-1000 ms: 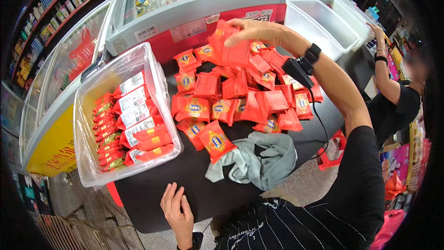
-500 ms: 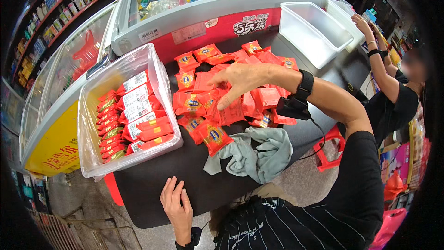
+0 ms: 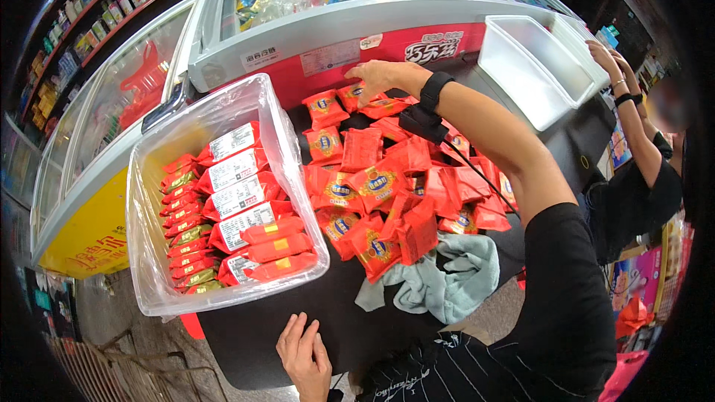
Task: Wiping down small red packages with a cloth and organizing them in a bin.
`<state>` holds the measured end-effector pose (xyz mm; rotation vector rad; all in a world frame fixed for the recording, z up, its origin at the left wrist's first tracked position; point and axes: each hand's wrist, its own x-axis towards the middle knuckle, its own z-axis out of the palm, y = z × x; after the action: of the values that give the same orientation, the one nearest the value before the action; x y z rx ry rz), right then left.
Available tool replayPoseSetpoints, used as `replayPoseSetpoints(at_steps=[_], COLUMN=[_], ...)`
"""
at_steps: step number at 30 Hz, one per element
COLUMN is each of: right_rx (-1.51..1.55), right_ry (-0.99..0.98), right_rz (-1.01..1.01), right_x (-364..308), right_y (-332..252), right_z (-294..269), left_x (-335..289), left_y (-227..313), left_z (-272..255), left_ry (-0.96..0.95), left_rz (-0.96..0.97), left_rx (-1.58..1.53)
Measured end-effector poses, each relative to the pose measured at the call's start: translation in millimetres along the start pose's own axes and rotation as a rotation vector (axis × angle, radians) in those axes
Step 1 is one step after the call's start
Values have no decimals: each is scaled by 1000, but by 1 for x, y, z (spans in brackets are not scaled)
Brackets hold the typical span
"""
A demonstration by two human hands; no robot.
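Observation:
My right hand (image 3: 383,79) reaches over the far side of a heap of red plastic packets (image 3: 362,150). Its fingers are apart, with the thumb by a red packet (image 3: 350,95) at the back; nothing shows in its grasp. Near the front edge of the black table (image 3: 257,353), my left hand (image 3: 305,356) rests with fingers stretched and holds nothing. A lined, translucent bin (image 3: 304,167) stands left of the heap. Inside it, red packets (image 3: 234,160) stand in rows, some with white labelled backs showing, and a few look gold.
A grey-green cloth (image 3: 454,283) lies crumpled at the heap's near side. White tubs (image 3: 521,78) stand at the back right, before a glass-topped freezer (image 3: 283,37). Another freezer (image 3: 89,179) is at the left. At the far right is another person (image 3: 633,193) with raised arms.
My right hand has moved from above the middle of the heap to its far edge. Packets at the near side have shifted, some now standing against the cloth. The view has shifted slightly.

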<state>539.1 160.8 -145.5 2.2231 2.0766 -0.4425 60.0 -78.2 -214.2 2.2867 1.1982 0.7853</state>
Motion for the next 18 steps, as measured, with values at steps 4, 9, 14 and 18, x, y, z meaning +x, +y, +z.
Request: replayPoseSetpoints(at_steps=[4,9,14,18], right_rx=[-10,-121,238,62], right_ry=[-13,50,188,158], right_rz=[-51,-12,63,-28], right_x=[12,21,29,47], right_y=[0,-1,-21,-42], right_z=[10,-2,-8,14], left_x=[2,7,12,12], left_y=[7,8,10,11], left_z=[-10,-11,-10,-12], left_ry=[-5,-11,-10,-8], left_rz=[19,-2,-14,9], left_rx=[-3,-11,-23,-29])
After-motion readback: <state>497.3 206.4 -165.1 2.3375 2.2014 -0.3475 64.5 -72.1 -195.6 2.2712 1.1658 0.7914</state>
